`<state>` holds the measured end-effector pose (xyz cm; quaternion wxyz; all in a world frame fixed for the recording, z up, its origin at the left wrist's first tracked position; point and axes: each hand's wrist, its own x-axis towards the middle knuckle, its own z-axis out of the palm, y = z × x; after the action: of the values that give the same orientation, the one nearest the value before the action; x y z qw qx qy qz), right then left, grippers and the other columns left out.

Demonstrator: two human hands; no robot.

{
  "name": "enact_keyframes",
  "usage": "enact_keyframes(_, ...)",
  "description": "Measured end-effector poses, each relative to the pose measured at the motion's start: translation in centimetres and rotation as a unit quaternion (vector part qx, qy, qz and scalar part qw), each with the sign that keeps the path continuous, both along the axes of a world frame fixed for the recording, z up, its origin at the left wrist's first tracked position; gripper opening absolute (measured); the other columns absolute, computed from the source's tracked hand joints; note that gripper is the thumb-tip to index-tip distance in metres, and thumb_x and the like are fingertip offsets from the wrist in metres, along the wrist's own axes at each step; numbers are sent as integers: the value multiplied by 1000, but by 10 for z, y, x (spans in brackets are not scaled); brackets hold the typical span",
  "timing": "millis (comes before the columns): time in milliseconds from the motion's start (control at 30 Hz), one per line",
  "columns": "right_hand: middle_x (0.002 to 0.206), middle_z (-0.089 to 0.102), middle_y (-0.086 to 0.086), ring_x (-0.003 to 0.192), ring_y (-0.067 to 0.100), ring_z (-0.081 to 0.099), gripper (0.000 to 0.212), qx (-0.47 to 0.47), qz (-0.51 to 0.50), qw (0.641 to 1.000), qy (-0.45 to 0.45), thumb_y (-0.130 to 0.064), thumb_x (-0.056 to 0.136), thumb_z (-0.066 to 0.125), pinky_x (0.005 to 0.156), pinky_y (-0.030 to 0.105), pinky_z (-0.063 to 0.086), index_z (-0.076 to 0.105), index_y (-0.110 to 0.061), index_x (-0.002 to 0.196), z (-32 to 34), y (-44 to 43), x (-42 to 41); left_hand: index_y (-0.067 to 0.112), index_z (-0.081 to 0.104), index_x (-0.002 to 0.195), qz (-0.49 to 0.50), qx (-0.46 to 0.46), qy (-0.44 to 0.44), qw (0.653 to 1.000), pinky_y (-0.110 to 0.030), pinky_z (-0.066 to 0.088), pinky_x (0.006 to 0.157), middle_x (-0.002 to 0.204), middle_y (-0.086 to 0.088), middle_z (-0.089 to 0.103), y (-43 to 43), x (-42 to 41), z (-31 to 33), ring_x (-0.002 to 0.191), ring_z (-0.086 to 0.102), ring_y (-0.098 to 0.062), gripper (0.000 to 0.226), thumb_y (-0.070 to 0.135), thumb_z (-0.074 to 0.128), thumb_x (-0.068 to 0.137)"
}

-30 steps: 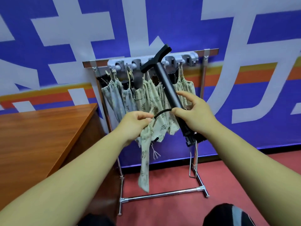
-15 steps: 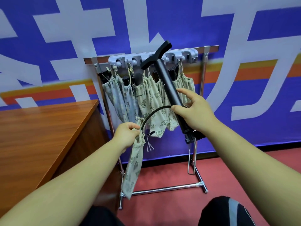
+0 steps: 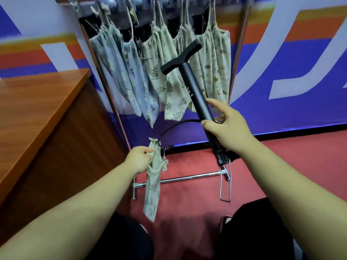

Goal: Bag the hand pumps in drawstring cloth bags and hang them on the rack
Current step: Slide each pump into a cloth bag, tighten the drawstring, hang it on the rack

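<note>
While the right hand [image 3: 230, 128] grips the pump [image 3: 195, 91] tilted before the rack [image 3: 187, 178] and the left hand [image 3: 139, 158] pinches the limp bag [image 3: 153, 184] shut, spread its mouth before lowering the pump's foot in.

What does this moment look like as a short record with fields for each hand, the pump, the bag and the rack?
left hand: closed grip near the top of a leaf-print drawstring bag, which hangs limp
right hand: closed grip on the black hand pump barrel
pump: tilted, T-handle up, hose curving toward the bag mouth
rack: several filled cloth bags hanging
desk: wooden, left
</note>
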<state>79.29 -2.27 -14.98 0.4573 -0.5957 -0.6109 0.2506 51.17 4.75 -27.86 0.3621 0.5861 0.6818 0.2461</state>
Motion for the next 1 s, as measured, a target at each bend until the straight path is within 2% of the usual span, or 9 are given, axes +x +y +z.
enact_keyframes(67, 59, 50, 1, 56, 14, 49, 58, 1, -2, 1000, 7, -26, 82, 71, 66, 30, 48, 54, -55, 129, -9, 7, 4, 8, 71, 125, 6, -35, 9, 999, -29, 52, 73, 106, -8, 75, 5, -3, -29, 78, 68, -24, 34, 5, 58, 95)
enact_keyframes(167, 62, 49, 4, 58, 15, 48, 58, 0, 6, 1000, 18, -29, 81, 71, 67, 33, 49, 53, -58, 128, -19, 17, 9, 7, 66, 133, 18, -69, 9, 997, -20, 39, 49, 80, -10, 71, 15, -5, -64, 50, 47, -15, 41, 0, 55, 94)
enact_keyframes(267, 62, 45, 6, 58, 17, 45, 59, -3, 18, 1000, 25, -31, 80, 71, 65, 34, 46, 52, -57, 129, -31, 26, 12, 2, 60, 139, 21, -91, -9, 996, -16, 41, 44, 101, -23, 72, 22, -1, -81, 53, 47, -11, 46, -9, 52, 95)
enact_keyframes(433, 65, 40, 24, 59, 21, 40, 60, -26, 51, 997, 57, -24, 82, 72, 62, 33, 39, 53, -51, 133, -55, 32, 13, 5, 50, 147, 43, -134, -30, 990, -21, 54, 46, 106, -17, 60, 39, -6, -103, 67, 58, -17, 53, -11, 50, 96)
enact_keyframes(567, 53, 40, -2, 53, 15, 38, 60, -51, 90, 992, 66, -13, 85, 72, 58, 27, 37, 57, -46, 133, -71, 34, 13, 8, 51, 147, 59, -134, -17, 989, -18, 51, 43, 121, -21, 63, 49, -11, -110, 66, 57, -17, 54, -9, 52, 96)
enact_keyframes(633, 51, 39, -7, 52, 14, 36, 61, -57, 112, 990, 66, -10, 86, 72, 56, 26, 36, 57, -45, 133, -75, 36, 14, 8, 52, 146, 60, -133, -16, 989, -24, 52, 50, 113, -19, 65, 52, -12, -115, 66, 58, -19, 55, -9, 54, 94)
enact_keyframes(733, 59, 36, 14, 56, 18, 34, 62, -72, 137, 986, 67, -13, 85, 73, 60, 31, 33, 56, -46, 134, -79, 37, 15, 10, 68, 125, 25, -118, 3, 993, -27, 52, 67, 93, -9, 72, 54, -17, -119, 72, 64, -21, 45, -12, 61, 86)
enact_keyframes(800, 63, 38, 25, 58, 22, 34, 62, -86, 157, 981, 70, -14, 84, 73, 61, 33, 33, 56, -45, 135, -81, 35, 16, 11, 72, 116, -1, -115, 29, 993, -31, 56, 82, 95, -2, 75, 58, -26, -121, 84, 70, -18, 40, -6, 71, 79)
enact_keyframes(1000, 67, 52, 8, 58, 17, 42, 63, -103, 175, 976, 81, -11, 83, 75, 61, 23, 41, 57, -44, 134, -87, 29, 22, 25, 63, 139, -91, -115, 105, 983, -35, 55, 97, 113, 1, 76, 70, -41, -106, 98, 72, -20, 74, 8, 85, 71)
